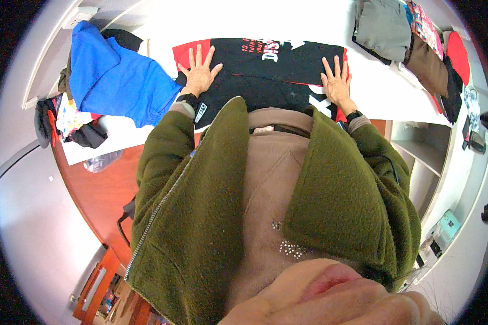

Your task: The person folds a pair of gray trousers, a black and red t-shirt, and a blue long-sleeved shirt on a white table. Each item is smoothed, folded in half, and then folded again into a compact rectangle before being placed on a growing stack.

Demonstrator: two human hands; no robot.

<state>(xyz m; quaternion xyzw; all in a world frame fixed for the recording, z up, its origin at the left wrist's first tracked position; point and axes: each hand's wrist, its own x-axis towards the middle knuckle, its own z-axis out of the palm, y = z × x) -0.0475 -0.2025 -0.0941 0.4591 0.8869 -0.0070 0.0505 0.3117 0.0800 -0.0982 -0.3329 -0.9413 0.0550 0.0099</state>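
A black garment (255, 92) with red side panels and white and red print lies spread across the white table (309, 21), directly in front of me. A crease or fold runs across its middle. Flat on its left part rests my left hand (201, 75), fingers spread over the black and red cloth. My right hand (337, 82) presses lightly at the right edge, its fingers also stretched and apart. Neither hand grips anything. The garment's near edge is partly hidden behind my jacket.
At the left, a blue garment (114, 81) lies over a heap of mixed clothes (70, 119), close to my left forearm. A pile with folded grey cloth (382, 30) and brown cloth (425, 65) stands at the far right. Open shelves (420, 143) are below the table's right side.
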